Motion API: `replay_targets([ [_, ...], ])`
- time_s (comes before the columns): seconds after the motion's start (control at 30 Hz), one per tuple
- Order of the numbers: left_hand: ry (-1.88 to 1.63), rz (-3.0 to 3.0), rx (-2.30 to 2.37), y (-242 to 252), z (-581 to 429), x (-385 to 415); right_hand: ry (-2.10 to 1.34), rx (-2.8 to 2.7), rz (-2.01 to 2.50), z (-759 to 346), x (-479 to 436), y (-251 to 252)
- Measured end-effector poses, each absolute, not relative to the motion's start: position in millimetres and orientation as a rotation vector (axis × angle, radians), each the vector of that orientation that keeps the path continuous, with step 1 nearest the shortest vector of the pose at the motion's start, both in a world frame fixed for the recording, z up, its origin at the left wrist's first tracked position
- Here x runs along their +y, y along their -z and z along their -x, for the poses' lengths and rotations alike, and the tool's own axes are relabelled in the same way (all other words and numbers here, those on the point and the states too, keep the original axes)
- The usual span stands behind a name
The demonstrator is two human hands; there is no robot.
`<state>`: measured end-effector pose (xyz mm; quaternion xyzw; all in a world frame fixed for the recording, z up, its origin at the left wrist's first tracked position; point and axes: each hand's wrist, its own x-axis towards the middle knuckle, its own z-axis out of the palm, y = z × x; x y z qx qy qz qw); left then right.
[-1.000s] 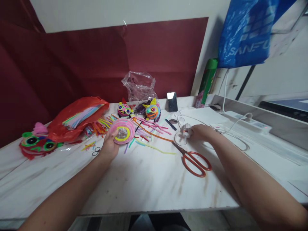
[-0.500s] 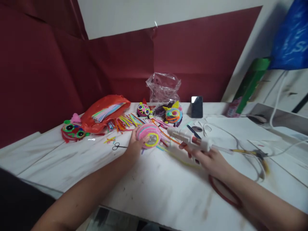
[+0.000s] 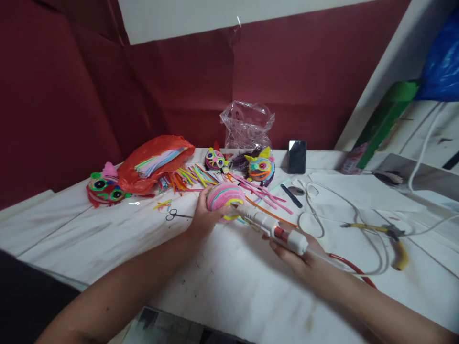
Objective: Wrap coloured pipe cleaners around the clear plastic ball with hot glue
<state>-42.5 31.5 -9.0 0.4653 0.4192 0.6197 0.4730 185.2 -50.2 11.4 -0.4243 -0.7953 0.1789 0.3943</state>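
Observation:
My left hand (image 3: 206,212) is closed round a pink ball-like craft piece (image 3: 224,193) wrapped in fuzzy pipe cleaners, with a yellow ring on its near side. A white hot glue gun (image 3: 267,222) is gripped in my right hand (image 3: 297,255), its tip right at the yellow ring; whether it touches I cannot tell. A glue stick runs out of the gun's back end. Behind the craft piece lie loose pink pipe cleaners (image 3: 267,193) and an orange one. A small pair of scissors (image 3: 174,215) lies left of my left hand.
Finished animal faces (image 3: 261,167) stand at the back and a red-green one (image 3: 105,191) at the left. A red bag (image 3: 158,148) holds pipe cleaners. A phone (image 3: 296,157) leans on the wall. Yellow-handled pliers (image 3: 390,231) and white cable (image 3: 353,205) lie at the right.
The glue gun in my right hand has come left and down, its tip now at the pink piece's yellow ring. My left hand keeps its hold, and the piece is turned slightly. The view has shifted a little.

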Motion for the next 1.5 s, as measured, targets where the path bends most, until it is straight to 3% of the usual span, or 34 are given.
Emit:
replay_targets([
  [1.5, -1.600, -1.203, 0.988, 6.5, 43.2, 29.0, -0.444, -1.928, 1.148, -182.7, -50.3, -3.4],
])
